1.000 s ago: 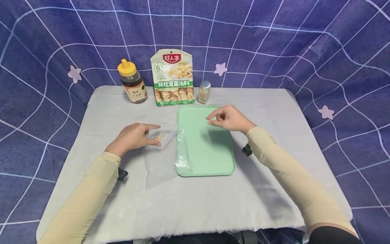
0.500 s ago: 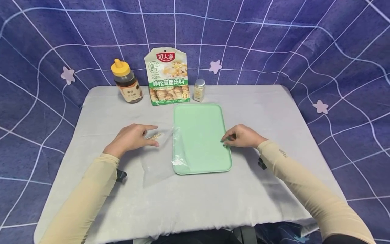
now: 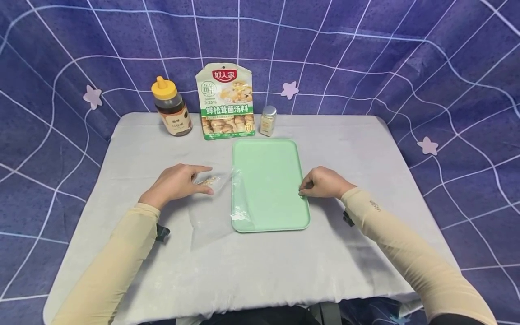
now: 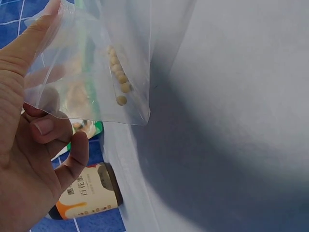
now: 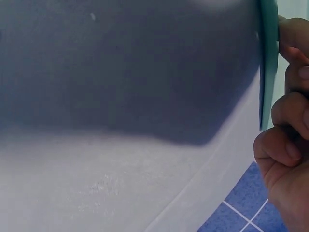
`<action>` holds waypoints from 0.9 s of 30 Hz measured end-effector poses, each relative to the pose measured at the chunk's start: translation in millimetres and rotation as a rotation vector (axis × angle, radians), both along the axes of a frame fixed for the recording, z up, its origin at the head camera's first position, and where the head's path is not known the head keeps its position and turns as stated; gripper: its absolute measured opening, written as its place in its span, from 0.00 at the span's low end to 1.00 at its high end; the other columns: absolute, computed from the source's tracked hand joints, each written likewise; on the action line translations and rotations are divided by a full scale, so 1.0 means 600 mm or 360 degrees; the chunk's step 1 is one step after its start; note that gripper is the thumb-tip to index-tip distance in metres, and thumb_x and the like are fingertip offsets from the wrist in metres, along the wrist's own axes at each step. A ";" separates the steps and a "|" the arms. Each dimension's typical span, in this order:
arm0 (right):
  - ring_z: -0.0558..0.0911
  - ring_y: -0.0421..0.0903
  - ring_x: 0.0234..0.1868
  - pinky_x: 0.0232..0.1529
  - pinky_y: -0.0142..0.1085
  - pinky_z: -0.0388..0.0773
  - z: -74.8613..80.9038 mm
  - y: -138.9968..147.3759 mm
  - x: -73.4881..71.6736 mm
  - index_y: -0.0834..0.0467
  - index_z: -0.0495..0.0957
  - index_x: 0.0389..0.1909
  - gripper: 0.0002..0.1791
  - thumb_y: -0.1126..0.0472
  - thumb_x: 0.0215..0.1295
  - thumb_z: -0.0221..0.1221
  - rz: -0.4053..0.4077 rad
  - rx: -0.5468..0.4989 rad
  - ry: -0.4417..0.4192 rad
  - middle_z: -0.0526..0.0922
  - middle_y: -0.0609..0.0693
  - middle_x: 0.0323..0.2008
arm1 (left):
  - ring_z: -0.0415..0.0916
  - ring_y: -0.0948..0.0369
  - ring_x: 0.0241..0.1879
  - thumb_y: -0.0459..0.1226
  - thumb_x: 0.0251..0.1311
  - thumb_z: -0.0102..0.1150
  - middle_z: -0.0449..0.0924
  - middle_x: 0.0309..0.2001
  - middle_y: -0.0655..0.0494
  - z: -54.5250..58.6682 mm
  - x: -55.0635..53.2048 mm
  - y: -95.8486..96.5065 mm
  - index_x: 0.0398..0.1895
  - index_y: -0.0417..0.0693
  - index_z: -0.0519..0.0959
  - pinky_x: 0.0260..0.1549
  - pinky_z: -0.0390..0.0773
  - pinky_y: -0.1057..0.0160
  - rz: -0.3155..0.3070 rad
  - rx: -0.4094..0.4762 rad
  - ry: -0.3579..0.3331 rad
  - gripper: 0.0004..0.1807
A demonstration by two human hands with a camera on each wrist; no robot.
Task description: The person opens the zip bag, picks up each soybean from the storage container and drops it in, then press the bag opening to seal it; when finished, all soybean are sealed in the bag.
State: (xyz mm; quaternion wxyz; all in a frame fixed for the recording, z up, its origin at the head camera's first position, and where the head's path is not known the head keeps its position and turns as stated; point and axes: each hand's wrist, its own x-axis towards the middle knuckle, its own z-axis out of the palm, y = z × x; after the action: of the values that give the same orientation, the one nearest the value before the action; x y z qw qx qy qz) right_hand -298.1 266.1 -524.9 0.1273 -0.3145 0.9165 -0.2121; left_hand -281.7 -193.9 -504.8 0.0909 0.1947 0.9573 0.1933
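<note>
My left hand (image 3: 176,181) holds a clear plastic bag (image 3: 212,221), thumb and index finger spread apart at its mouth. Several pale yellow soybeans (image 4: 119,77) lie in a corner of the bag, plain to see in the left wrist view. Part of the bag overlaps the left side of a light green tray (image 3: 268,176). At the tray's right edge, my right hand (image 3: 323,182) pinches at a tiny pale soybean (image 3: 301,195), thumb and index fingertips drawn together and its other fingers curled. In the right wrist view the tray's rim hides those fingertips.
Along the back of the white-covered table (image 3: 260,271) stand a yellow-capped honey bottle (image 3: 173,108), a soup seasoning pouch (image 3: 225,101) and a small jar with a silver lid (image 3: 268,121). A blue grid-patterned cloth (image 3: 325,54) hangs behind them.
The right hand has come down from above the tray's upper part to its right edge, and its thumb and index finger have drawn together. The left hand stays with the bag.
</note>
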 end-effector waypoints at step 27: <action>0.61 0.43 0.18 0.24 0.34 0.62 0.155 -0.358 -0.044 0.61 0.90 0.40 0.06 0.65 0.63 0.70 0.0264 -0.1341 -0.0023 0.61 0.46 0.12 | 0.69 0.59 0.24 0.63 0.45 0.76 0.75 0.28 0.60 0.016 -0.006 -0.015 0.68 0.58 0.78 0.24 0.68 0.56 -0.0015 -0.0021 -0.0043 0.45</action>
State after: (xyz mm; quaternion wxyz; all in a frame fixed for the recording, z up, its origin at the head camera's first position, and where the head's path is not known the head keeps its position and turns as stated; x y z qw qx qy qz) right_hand -324.6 51.4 -431.6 0.0108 -0.4102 0.7204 -0.5591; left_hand -285.2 -203.2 -495.3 0.1059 0.1961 0.9563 0.1892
